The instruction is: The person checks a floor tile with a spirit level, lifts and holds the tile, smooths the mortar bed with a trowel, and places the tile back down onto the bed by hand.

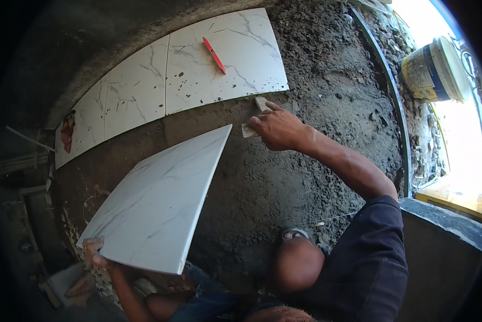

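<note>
My left hand (pixel 95 253) grips the near left corner of a loose white tile (pixel 155 201) with grey marble veins. That tile is tilted up off the mortar, its far corner pointing toward the laid tiles. My right hand (pixel 277 126) is closed around a flat, pale grey piece (pixel 261 104) whose kind I cannot make out; parts of it stick out on two sides of the fingers. It is right at the near edge of the laid marble-patterned tiles (pixel 198 61). Dark mortar specks dot these tiles, and a red pen-shaped tool (pixel 214 56) lies on one.
Rough grey mortar (pixel 332 102) spreads right of the tiles, bounded by a long straight metal bar (pixel 387 80). Beyond the bar a dirty bucket (pixel 434 70) lies tipped. A low ledge (pixel 444 220) is at the right. A reddish rag (pixel 67 131) rests on the far left tile.
</note>
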Demonstrator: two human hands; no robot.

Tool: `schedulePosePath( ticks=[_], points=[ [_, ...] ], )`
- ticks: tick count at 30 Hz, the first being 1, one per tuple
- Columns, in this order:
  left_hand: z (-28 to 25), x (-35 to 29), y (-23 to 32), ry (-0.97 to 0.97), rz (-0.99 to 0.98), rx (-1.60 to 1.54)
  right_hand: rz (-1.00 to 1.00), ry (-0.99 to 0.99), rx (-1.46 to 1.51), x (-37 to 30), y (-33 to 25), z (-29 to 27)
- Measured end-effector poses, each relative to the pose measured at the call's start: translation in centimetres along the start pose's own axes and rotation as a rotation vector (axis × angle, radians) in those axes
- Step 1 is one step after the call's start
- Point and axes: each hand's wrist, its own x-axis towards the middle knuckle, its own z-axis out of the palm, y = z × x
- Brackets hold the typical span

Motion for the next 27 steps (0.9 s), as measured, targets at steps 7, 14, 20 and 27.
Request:
schedulePosePath(
  ticks=[7, 14, 20, 27],
  points=[
    [0.1, 0.1, -1.1, 0.028, -0.020, 0.009, 0.202, -0.319, 0.182, -0.9, -1.3, -4.1],
    [0.9, 1.0, -0.1, 0.068, 0.049, -0.001, 0.153, -0.107, 0.192, -5.2, 1.2, -0.5],
    [0.0, -0.1, -0.8, 0.055, -0.032, -0.044, -0.045, 0.066, 0.010, -6.3, 0.5, -2.7],
    [0.2, 0.2, -1.5, 0.036, -0.033, -0.066, 0.288, -0.394, 0.068, -5.9, 0.7, -3.0]
  ],
)
